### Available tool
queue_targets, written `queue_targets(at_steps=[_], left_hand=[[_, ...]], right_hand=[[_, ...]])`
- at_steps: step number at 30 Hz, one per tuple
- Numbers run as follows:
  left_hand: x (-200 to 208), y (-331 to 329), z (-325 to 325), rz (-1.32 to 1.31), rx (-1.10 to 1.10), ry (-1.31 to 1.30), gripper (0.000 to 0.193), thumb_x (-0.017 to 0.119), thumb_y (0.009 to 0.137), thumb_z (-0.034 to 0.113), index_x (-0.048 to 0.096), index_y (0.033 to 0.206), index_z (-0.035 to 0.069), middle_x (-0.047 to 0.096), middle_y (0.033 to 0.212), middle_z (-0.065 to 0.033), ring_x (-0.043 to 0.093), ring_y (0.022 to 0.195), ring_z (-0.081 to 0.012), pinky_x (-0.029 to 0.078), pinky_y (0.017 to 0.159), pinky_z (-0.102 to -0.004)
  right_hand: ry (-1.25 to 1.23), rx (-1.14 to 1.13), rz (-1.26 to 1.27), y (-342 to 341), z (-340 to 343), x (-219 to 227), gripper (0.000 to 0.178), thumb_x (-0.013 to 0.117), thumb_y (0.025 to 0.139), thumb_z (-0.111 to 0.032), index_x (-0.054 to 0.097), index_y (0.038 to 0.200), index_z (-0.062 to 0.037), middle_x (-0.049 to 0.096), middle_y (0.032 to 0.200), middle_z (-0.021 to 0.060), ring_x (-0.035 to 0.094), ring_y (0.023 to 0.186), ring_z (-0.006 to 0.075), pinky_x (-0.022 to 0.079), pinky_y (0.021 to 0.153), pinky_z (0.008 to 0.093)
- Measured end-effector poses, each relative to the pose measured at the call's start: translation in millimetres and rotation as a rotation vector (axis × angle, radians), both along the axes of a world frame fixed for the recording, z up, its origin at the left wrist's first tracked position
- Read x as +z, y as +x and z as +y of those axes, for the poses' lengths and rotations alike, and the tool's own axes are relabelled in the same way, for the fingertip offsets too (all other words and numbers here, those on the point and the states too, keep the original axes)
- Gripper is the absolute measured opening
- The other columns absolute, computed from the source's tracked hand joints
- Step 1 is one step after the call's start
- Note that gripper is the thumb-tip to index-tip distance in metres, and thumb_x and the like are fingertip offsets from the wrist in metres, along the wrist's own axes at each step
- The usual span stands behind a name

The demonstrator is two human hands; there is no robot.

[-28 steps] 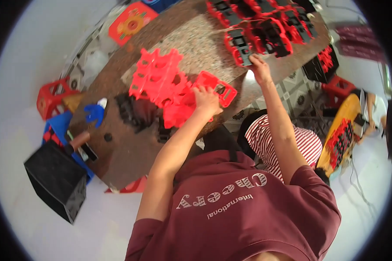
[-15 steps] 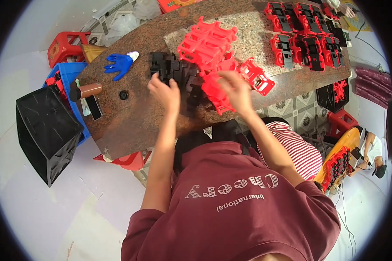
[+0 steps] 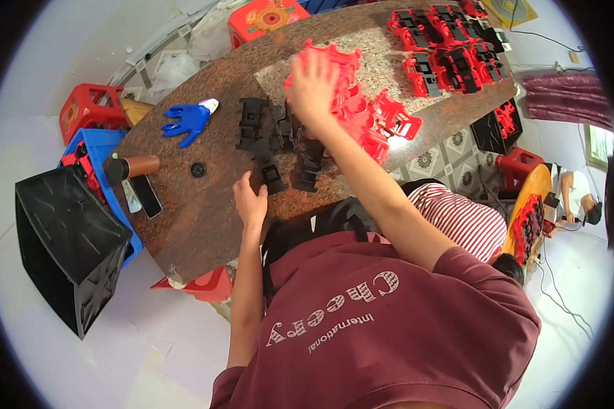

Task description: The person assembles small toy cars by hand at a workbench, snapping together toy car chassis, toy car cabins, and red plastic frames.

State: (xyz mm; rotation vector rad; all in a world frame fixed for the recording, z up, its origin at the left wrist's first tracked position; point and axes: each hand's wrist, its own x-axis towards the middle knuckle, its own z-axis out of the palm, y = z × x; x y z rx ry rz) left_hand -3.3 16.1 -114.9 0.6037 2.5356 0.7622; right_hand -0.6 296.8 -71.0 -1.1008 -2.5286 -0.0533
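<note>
My left hand is over the near side of the stone table, fingers apart, the index fingertip close to a black plastic part. Several more black parts lie just beyond it. My right hand reaches across to the heap of red plastic frames, its fingers spread over the far-left frames and hiding part of them. Whether it grips one cannot be seen. At the heap's right end a red frame lies tilted.
Red frames with black parts stand in rows at the far right. On the left are a blue-and-white glove, a black ring, a brown bottle, a phone and a black crate. Another person sits at the right.
My right hand has moved left and away from me, from the heap's near side to its far-left frames. My left hand has drawn back toward me from the black parts.
</note>
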Motion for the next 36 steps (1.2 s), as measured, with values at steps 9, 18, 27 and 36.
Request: queue_targets(at_steps=[9, 18, 27, 36], left_hand=[[78.7, -18.3, 174.4, 0.301, -0.362, 0.539, 0.05, 0.074, 0.077, 0.019, 0.055, 0.121, 0.007, 0.059, 0.117, -0.0163, 0.055, 0.111, -0.0366, 0.046, 0.093, -0.045], [49.1, 8.3, 308.0, 0.251, -0.718, -0.111, 0.082, 0.072, 0.075, 0.052, 0.04, 0.145, 0.023, 0.037, 0.151, -0.0038, 0.033, 0.139, -0.0302, 0.027, 0.107, -0.058], [96.4, 37.8, 233.2, -0.807, 0.053, 0.899, 0.107, 0.071, 0.08, 0.058, 0.007, 0.156, 0.019, 0.027, 0.156, -0.0146, 0.03, 0.143, -0.0311, 0.027, 0.112, -0.0485], [105.5, 69.2, 35.0, -0.901, 0.566, 1.14, 0.081, 0.064, 0.09, 0.046, 0.024, 0.151, 0.012, 0.047, 0.141, -0.0103, 0.051, 0.126, -0.0241, 0.043, 0.105, -0.04]], right_hand=[[-0.68, -0.343, 0.168, 77.6, 177.2, -33.9, 0.092, 0.07, 0.077, -0.06, 0.04, 0.145, -0.0065, 0.038, 0.148, 0.0247, 0.036, 0.138, 0.0394, 0.033, 0.11, 0.0484], [-0.976, -0.205, 0.268, 118.9, 234.9, -56.8, 0.042, 0.079, 0.076, -0.039, 0.066, 0.086, 0.0001, 0.068, 0.077, 0.0113, 0.066, 0.063, 0.0194, 0.052, 0.058, 0.0356], [-0.367, 0.54, 0.269, 156.9, 153.4, 84.6, 0.019, 0.071, 0.075, -0.011, 0.054, 0.073, -0.0033, 0.057, 0.067, 0.0121, 0.061, 0.062, 0.0301, 0.05, 0.057, 0.0419], [-0.774, 1.567, 0.189, 95.0, -35.8, 115.8, 0.012, 0.067, 0.078, -0.017, 0.06, 0.081, -0.0076, 0.059, 0.079, 0.0085, 0.061, 0.072, 0.0249, 0.05, 0.064, 0.0352]])
